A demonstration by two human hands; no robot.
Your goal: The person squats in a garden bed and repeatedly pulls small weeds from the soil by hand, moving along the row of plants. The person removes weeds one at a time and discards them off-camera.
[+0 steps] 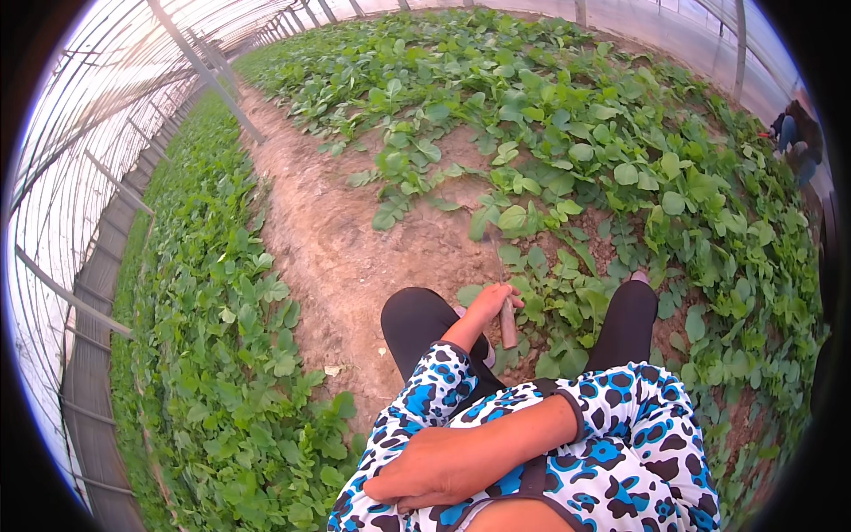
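My left hand (pixel 495 300) is closed around a hand tool with a wooden handle (pixel 508 326) and a thin metal shaft. The shaft points away from me, and its far end is blurred beside the leaves at the edge of bare soil. My right forearm crosses my body. My right hand (pixel 425 469) lies against the patterned left sleeve (pixel 392 439); its fingers are partly hidden, so its grip is unclear. Between my dark-trousered knees grow low leafy green plants (pixel 565 286).
A bare soil path (pixel 319 226) runs ahead between the dense leafy bed on the right and another bed (pixel 199 319) on the left. Slanted posts (pixel 206 73) of a plastic-covered greenhouse stand beside the path. Another person (pixel 798 136) is low down at the far right edge.
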